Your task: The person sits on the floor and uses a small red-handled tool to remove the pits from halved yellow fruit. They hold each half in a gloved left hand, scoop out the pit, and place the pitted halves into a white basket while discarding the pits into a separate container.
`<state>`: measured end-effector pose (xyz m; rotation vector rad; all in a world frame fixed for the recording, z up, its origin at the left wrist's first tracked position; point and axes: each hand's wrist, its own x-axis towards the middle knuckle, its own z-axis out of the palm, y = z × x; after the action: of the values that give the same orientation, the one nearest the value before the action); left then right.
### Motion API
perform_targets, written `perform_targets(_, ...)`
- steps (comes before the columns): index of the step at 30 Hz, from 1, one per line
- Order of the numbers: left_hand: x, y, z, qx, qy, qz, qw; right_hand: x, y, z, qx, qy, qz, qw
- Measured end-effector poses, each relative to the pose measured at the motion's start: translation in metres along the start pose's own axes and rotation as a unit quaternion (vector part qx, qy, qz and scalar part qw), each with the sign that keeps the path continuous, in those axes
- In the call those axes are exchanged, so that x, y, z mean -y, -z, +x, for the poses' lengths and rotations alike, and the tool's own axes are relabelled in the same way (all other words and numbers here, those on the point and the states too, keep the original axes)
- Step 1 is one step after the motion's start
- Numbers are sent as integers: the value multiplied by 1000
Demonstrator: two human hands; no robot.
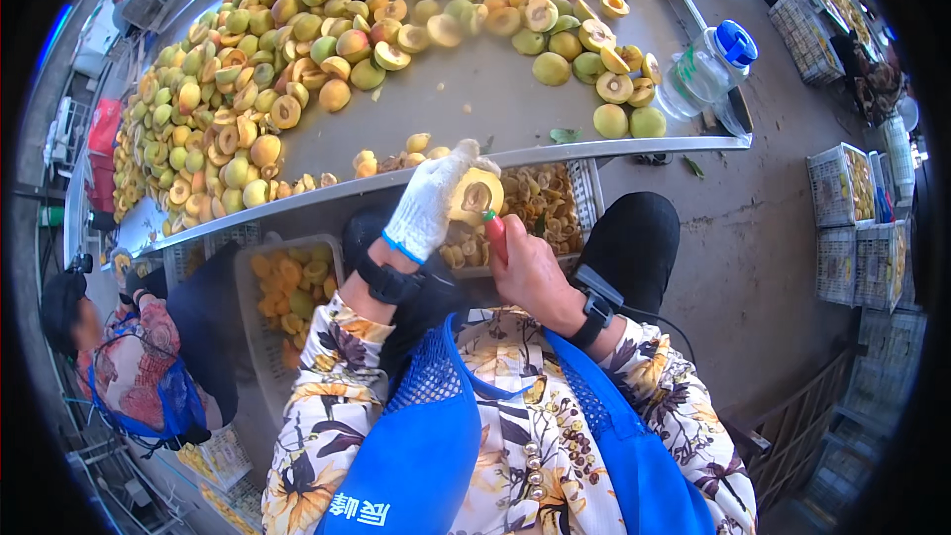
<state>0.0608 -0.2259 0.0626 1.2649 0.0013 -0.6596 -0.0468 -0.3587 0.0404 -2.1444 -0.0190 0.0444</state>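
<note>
In a white knitted glove, my left hand (433,197) holds a halved yellow fruit (475,195), perhaps a peach or apricot, its cut face and brown pit hollow towards me. My bare right hand (529,267) grips the red handle of a small tool (496,234) with a green collar. The tool's tip meets the lower edge of the cut face; its working end is hidden. Below both hands stands a crate (587,189) of pits and fruit scraps, between my knees. Just beyond lies the rim of a metal table (535,154).
Many halved fruits (312,30) are heaped on the table. A clear water bottle (695,78) with a blue lid stands at its right corner. Left of my legs is a crate of fruit halves (297,290). A co-worker (137,364) sits at left. Stacked crates (854,227) stand at right.
</note>
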Motion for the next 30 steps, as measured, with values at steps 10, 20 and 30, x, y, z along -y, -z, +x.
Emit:
perform_targets(10,30,-8,1,-105,-100,-46,988,5,7,3,-4,-55,10,998)
perform_targets(20,32,-14,-2,-103,-134,15,985,2,2,-1,-7,-37,9,999)
perform_targets(30,3,17,19,63,80,140,985,0,13,2,102,-42,34,993)
